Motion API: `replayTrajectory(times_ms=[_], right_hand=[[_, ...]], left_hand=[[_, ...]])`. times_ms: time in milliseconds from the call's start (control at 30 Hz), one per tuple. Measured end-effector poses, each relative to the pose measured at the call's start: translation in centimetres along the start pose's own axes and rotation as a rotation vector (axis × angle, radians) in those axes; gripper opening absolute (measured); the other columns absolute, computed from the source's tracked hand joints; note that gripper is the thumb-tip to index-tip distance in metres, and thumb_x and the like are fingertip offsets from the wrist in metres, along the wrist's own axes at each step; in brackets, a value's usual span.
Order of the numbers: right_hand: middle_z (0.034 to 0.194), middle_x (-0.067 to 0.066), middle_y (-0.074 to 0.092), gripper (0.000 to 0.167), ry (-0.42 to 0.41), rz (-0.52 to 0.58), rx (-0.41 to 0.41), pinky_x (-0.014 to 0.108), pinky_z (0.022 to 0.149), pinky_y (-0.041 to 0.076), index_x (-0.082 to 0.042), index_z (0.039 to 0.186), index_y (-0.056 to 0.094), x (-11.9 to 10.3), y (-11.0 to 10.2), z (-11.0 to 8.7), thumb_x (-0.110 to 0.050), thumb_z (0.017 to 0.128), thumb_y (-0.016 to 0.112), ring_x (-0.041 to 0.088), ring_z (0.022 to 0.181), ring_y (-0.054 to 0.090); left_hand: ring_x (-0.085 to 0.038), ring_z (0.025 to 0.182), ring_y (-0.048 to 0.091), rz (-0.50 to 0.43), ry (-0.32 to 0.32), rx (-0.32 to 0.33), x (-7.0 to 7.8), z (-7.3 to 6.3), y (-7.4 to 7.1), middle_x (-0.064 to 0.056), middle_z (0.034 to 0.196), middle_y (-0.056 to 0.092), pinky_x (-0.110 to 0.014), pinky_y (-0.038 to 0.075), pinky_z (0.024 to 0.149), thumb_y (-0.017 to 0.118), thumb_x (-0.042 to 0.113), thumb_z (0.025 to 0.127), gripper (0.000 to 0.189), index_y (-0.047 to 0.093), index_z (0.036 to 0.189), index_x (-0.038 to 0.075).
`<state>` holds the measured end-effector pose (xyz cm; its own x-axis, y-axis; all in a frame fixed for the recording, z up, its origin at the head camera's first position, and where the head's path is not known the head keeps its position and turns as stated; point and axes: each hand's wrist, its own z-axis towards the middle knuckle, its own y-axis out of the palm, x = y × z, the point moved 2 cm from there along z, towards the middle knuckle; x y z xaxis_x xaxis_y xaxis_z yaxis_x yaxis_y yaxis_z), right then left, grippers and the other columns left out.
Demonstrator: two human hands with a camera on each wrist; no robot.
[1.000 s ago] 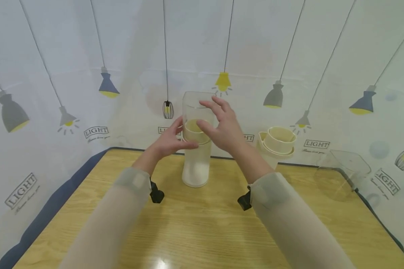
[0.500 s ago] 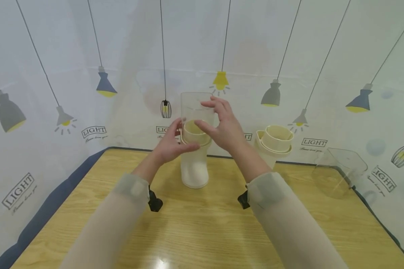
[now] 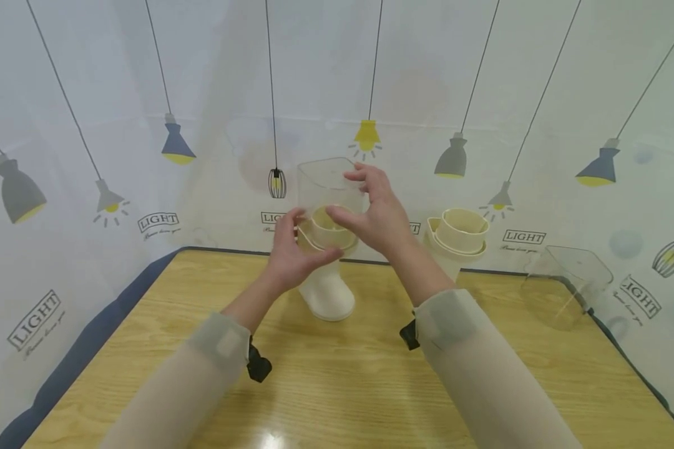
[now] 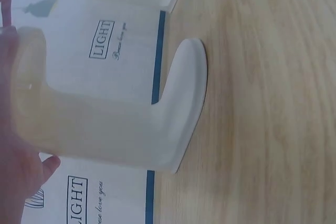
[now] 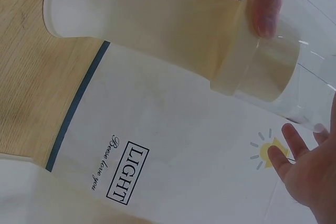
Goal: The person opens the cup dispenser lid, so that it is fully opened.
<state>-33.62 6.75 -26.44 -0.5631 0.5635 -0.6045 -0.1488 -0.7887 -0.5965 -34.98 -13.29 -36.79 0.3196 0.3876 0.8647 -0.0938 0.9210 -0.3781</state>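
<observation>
Since the earlier head frames the tall container has tipped: its clear top section (image 3: 327, 181) now leans toward the left and toward the person, while its white base (image 3: 328, 298) has slid a little right on the wooden table (image 3: 337, 380), and both hands have closed in on it. In the head view the left hand (image 3: 292, 252) curls round the cream collar (image 3: 328, 229) from the near left side, and the right hand (image 3: 376, 215) comes from the right, thumb at the collar and fingers arched up onto the clear section's rim. The long axis runs up from the base, slightly tilted, with both hands at about the same height on it; the right reaches higher. A second cream container (image 3: 457, 240) and a clear cup (image 3: 564, 287) stand apart at the right, by the lamp-print curtain (image 3: 146, 125). In the left wrist view the white base (image 4: 181, 108) rests on the table (image 4: 273, 103), with part of the left hand (image 4: 21, 166) against the body. In the right wrist view a left fingertip presses the collar (image 5: 257, 61), and the right hand's fingers (image 5: 294, 156) spread beside the clear section (image 5: 315, 77).
</observation>
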Motion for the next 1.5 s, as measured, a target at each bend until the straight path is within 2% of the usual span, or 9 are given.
replayTrajectory(times_ms=[200, 467, 700, 833, 1000, 1067, 1333, 1500], right_hand=[[0.175, -0.003, 0.038, 0.075, 0.018, 0.056, 0.01, 0.06, 0.118, 0.051, -0.019, 0.154, 0.049, 0.4, 0.2, 0.0, -0.036, 0.093, 0.087, 0.034, 0.146, 0.057], [0.176, 0.002, 0.038, 0.079, 0.016, 0.135, 0.026, 0.065, 0.119, 0.049, -0.014, 0.154, 0.044, 0.5, 0.5, 0.0, -0.03, 0.091, 0.089, 0.041, 0.144, 0.059], [0.18, -0.003, 0.029, 0.083, 0.026, 0.204, 0.034, 0.064, 0.119, 0.048, -0.015, 0.156, 0.039, 0.7, 1.1, -0.2, -0.027, 0.09, 0.088, 0.043, 0.146, 0.055], [0.181, -0.003, 0.026, 0.092, 0.076, 0.232, 0.04, 0.063, 0.118, 0.05, -0.017, 0.156, 0.034, 0.8, 1.8, -0.4, -0.032, 0.087, 0.093, 0.041, 0.149, 0.053], [0.175, 0.003, 0.034, 0.097, 0.15, 0.246, 0.035, 0.063, 0.115, 0.053, -0.022, 0.155, 0.031, 0.6, 2.4, -0.5, -0.039, 0.085, 0.095, 0.039, 0.151, 0.054], [0.173, 0.005, 0.037, 0.096, 0.159, 0.246, 0.037, 0.062, 0.115, 0.053, -0.022, 0.154, 0.03, 0.5, 2.6, -0.5, -0.04, 0.085, 0.095, 0.039, 0.151, 0.054], [0.167, 0.006, 0.045, 0.095, 0.155, 0.232, 0.1, 0.058, 0.115, 0.055, -0.019, 0.149, 0.03, 0.1, 3.3, -0.2, -0.044, 0.084, 0.096, 0.038, 0.145, 0.059], [0.162, 0.007, 0.049, 0.091, 0.15, 0.261, 0.164, 0.058, 0.114, 0.055, -0.019, 0.147, 0.032, 0.0, 3.6, 0.0, -0.042, 0.085, 0.094, 0.041, 0.143, 0.06]], left_hand=[[-0.028, 0.134, 0.046, -0.004, 0.002, 0.079, 0.4, -0.8, 0.7, -0.012, 0.157, 0.041, -0.05, 0.05, 0.111, 0.102, 0.051, 0.072, 0.12, 0.033, 0.165, 0.018], [-0.027, 0.133, 0.047, 0.011, 0.021, 0.158, 0.7, -1.7, 1.4, -0.014, 0.15, 0.043, -0.05, 0.049, 0.114, 0.103, 0.055, 0.07, 0.12, 0.036, 0.161, 0.014], [-0.028, 0.133, 0.045, 0.032, 0.037, 0.234, 0.9, -2.6, 2.3, -0.015, 0.149, 0.043, -0.051, 0.046, 0.116, 0.103, 0.055, 0.069, 0.122, 0.036, 0.162, 0.013], [-0.03, 0.138, 0.042, 0.015, 0.048, 0.223, 0.9, -3.0, 2.7, -0.016, 0.154, 0.039, -0.055, 0.043, 0.12, 0.102, 0.053, 0.072, 0.122, 0.032, 0.162, 0.011], [-0.03, 0.143, 0.047, -0.123, 0.052, 0.145, 0.5, -2.6, 2.7, -0.014, 0.157, 0.04, -0.054, 0.042, 0.124, 0.101, 0.042, 0.076, 0.115, 0.025, 0.158, 0.015], [-0.031, 0.142, 0.051, -0.152, 0.048, 0.128, 0.4, -2.4, 2.6, -0.014, 0.156, 0.043, -0.054, 0.043, 0.123, 0.102, 0.04, 0.076, 0.113, 0.025, 0.156, 0.018], [-0.032, 0.15, 0.048, -0.128, 0.026, 0.148, 0.5, -1.6, 3.0, -0.014, 0.167, 0.041, -0.057, 0.04, 0.127, 0.105, 0.051, 0.068, 0.126, 0.026, 0.162, 0.02], [-0.034, 0.15, 0.048, -0.143, 0.012, 0.18, 0.8, -1.2, 3.5, -0.016, 0.166, 0.041, -0.054, 0.041, 0.127, 0.107, 0.045, 0.065, 0.129, 0.027, 0.163, 0.018]])
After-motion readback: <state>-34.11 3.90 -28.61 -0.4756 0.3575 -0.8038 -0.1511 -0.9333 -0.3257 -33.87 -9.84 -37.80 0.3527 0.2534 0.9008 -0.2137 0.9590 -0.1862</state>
